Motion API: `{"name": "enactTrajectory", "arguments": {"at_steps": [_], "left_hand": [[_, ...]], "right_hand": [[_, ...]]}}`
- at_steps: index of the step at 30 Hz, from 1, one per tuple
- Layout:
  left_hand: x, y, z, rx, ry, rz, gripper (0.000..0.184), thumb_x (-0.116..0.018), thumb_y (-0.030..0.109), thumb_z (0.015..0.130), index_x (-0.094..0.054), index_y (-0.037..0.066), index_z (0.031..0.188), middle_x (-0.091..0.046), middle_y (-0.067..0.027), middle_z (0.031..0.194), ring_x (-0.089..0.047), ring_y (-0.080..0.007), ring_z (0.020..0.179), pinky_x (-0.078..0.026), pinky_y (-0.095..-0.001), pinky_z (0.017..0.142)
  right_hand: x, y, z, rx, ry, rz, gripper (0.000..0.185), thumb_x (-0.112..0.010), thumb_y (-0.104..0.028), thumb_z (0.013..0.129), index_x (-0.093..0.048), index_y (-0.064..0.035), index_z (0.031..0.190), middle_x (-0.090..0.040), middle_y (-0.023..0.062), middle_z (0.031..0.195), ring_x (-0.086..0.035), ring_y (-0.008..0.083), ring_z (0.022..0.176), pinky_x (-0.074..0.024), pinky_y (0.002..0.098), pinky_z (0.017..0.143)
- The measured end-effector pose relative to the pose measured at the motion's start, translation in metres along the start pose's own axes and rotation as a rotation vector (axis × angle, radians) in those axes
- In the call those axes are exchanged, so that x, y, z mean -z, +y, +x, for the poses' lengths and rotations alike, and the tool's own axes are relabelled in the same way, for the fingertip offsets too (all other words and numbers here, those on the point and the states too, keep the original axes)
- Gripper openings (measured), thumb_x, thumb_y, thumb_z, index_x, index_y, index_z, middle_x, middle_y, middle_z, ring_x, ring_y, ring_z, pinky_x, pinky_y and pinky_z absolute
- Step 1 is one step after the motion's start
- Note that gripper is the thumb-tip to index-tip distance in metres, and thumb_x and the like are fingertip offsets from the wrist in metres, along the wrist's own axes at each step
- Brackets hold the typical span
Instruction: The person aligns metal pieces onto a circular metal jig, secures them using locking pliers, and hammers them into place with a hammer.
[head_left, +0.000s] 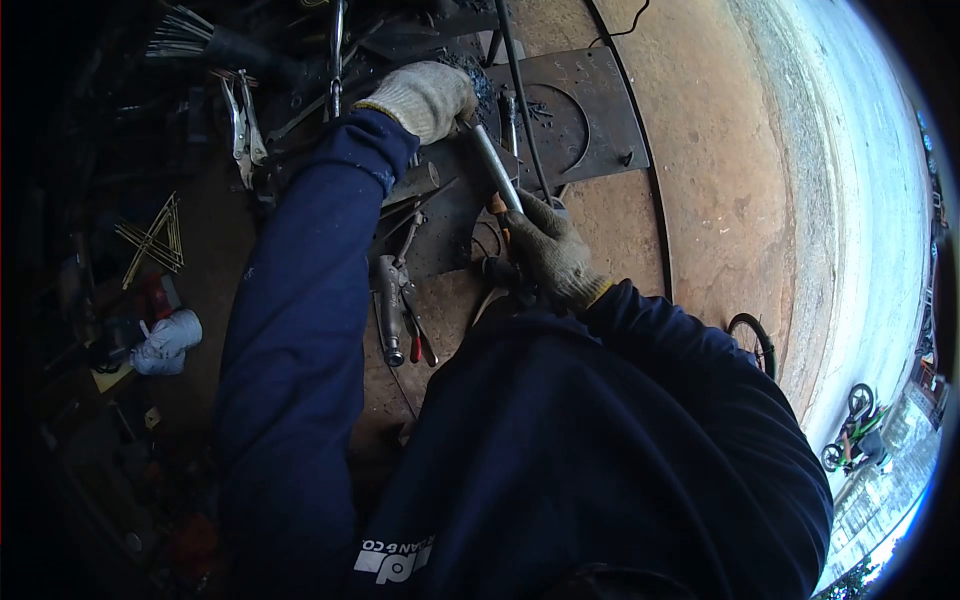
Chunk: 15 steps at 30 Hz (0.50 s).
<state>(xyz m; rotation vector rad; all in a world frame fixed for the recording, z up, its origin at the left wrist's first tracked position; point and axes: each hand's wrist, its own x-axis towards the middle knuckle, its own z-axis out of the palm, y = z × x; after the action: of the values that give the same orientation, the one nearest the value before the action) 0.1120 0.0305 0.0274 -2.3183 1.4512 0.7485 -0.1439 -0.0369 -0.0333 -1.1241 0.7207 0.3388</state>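
A metal tube (pixel 496 170) is slanting between two gloved hands, its near end sitting in the grip of the right hand (pixel 555 250) and its length running up and away from that grip toward the left hand (pixel 425 100). The right hand is closing around the tube, the glove wrapping its near end. The left hand is curling just beside the tube's far end; its fingertips are hiding from view, and whether it is holding anything is impossible to tell.

Beyond the right hand's grip, a dark metal plate (pixel 600 100) is lying on the brown ground (pixel 700 150), a curved wire (pixel 586 135) resting on it. A black cable (pixel 519 90) is passing between the tube and that wire. On the near left of the right hand's grip, a grey cylindrical tool (pixel 389 310) is lying beside red-handled pliers (pixel 425 340). To the left of the left hand, locking pliers (pixel 241 130) are resting near the sleeve (pixel 310 260). Farther left, yellow rods (pixel 153 243) are crossing each other above a white bundle (pixel 170 343). Well off to the right, a motorbike (pixel 855 437) is standing.
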Motion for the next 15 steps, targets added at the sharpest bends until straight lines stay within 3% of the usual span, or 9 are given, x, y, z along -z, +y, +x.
{"name": "enactTrajectory", "arguments": {"at_steps": [4,9,15], "left_hand": [[0.001,0.001,0.003,-0.04,0.022,0.04,0.028,-0.08,0.018,0.083,-0.078,0.019,0.111,-0.073,-0.0074,0.113,-0.07,-0.0308,0.106,-0.059,-0.0418,0.092],[-0.007,0.0,0.004,-0.048,0.064,0.074,0.026,-0.079,0.017,0.083,-0.078,0.02,0.11,-0.073,-0.0073,0.113,-0.071,-0.0309,0.105,-0.06,-0.0427,0.089],[-0.013,-0.001,-0.005,-0.044,0.059,0.039,0.023,-0.075,0.016,0.088,-0.077,0.02,0.111,-0.069,-0.0027,0.118,-0.066,-0.0279,0.114,-0.057,-0.0401,0.097]], "right_hand": [[-0.025,0.027,0.006,0.049,0.049,0.192,0.055,-0.062,-0.03,0.103,-0.046,-0.0118,0.153,-0.063,-0.0002,0.086,-0.058,0.0085,0.067,-0.0475,0.0245,0.057],[-0.045,0.048,0.013,0.111,0.127,0.202,0.055,-0.06,-0.033,0.104,-0.044,-0.0144,0.153,-0.063,0.0017,0.086,-0.058,0.0099,0.066,-0.0485,0.0274,0.057],[-0.032,0.045,0.016,0.105,0.132,0.161,0.054,-0.061,-0.036,0.103,-0.048,-0.0121,0.149,-0.064,0.0033,0.085,-0.058,0.0107,0.066,-0.0481,0.0281,0.057]]}}
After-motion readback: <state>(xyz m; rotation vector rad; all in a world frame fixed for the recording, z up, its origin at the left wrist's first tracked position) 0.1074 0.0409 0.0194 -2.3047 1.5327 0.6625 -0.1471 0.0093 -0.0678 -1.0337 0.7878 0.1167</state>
